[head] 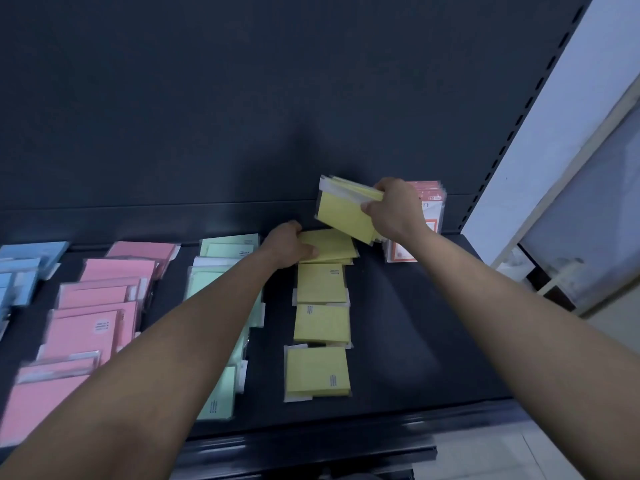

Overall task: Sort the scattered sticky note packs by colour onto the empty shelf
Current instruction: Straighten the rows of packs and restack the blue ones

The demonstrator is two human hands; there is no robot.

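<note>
Back panel [242, 98]: dark and plain, stood beyond and above the left hand [287, 247] and the right hand [394, 209].
Slotted upright [519, 116]: dark post with a row of slots, slanted up to the right of the right hand.
Wall [561, 133]: white, just right of the upright.
Framed pane [588, 220]: greyish, in a cream frame, well right of the right hand.
Floor [485, 455]: pale tiles, nearer the person than either hand, on the right.
</note>
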